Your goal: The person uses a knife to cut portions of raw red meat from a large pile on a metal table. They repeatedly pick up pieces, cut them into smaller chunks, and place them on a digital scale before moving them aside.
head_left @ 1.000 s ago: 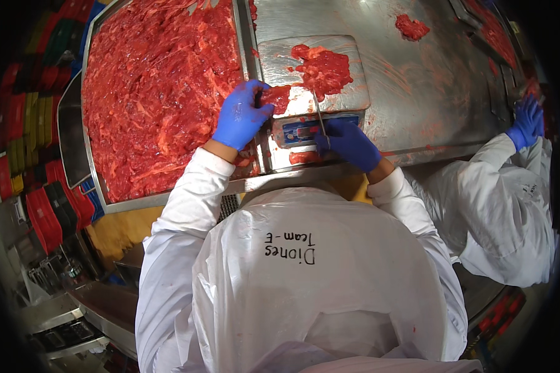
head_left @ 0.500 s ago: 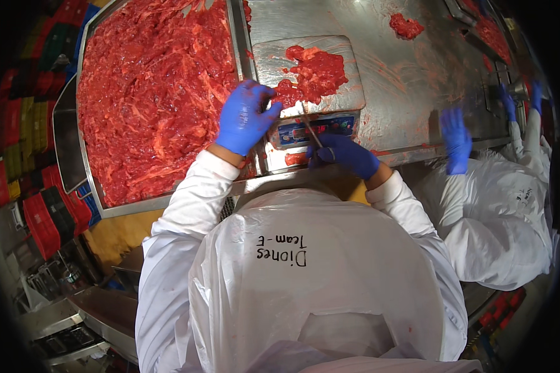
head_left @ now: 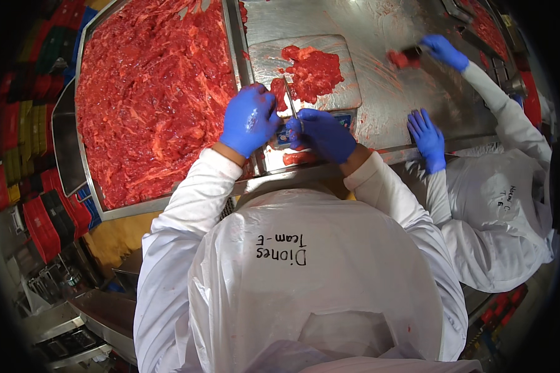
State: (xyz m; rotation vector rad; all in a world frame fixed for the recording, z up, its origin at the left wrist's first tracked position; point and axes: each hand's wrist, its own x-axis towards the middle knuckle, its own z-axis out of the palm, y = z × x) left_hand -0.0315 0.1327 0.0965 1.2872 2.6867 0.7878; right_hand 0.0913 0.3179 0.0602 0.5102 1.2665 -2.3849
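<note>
Since half a second ago, the right hand (head_left: 328, 135) has shifted left, nearer the left hand (head_left: 249, 120), carrying its thin metal tool (head_left: 290, 102). That tool's long axis runs away from the wearer, tip tilted slightly left, over the near-left part of the scale (head_left: 261, 57). It looks slim, straight and shiny. Beneath and beside its tip lies red meat (head_left: 317, 74), moist and ragged with paler streaks, spread on the scale's steel top. Gloved fingers of the right hand are closed around the tool. The left hand is curled narrow beside the meat's left edge; whether it pinches any, I cannot tell.
</note>
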